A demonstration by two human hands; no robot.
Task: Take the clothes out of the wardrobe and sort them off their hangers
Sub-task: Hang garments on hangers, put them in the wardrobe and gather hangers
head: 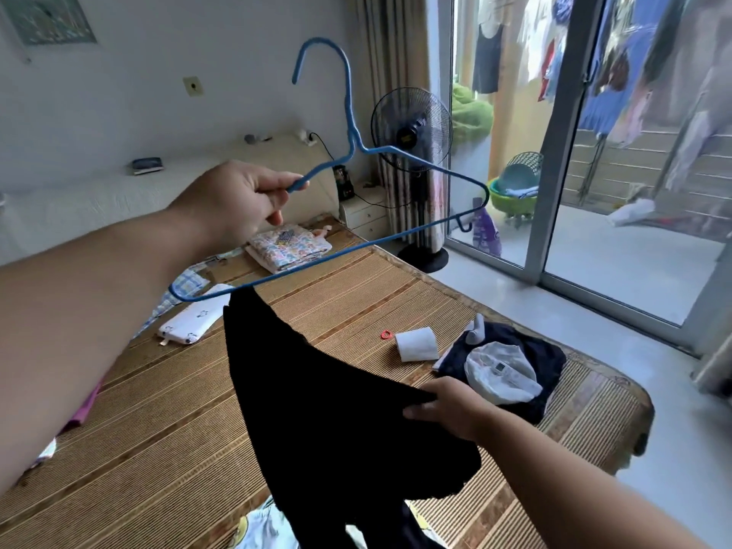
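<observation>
My left hand (pixel 241 196) pinches one shoulder wire of a blue wire hanger (pixel 431 166) and holds it up over the bed, hook pointing upward. A black garment (pixel 317 410) still hangs by a narrow part from the hanger's bottom bar, near its left end. My right hand (pixel 447 406) grips the garment's right edge, lower down and in front of me. The cloth stretches between the bar and that hand, and its lower end drapes down out of view.
A bed with a bamboo mat (pixel 166 429) lies below. On it sit a dark folded pile with a white item on top (pixel 503 370), a white roll (pixel 418 344), a small red ring (pixel 386 334), a patterned folded cloth (pixel 287 247) and a white pillow (pixel 194 320). A standing fan (pixel 412 128) and glass sliding door (pixel 554 152) stand at right.
</observation>
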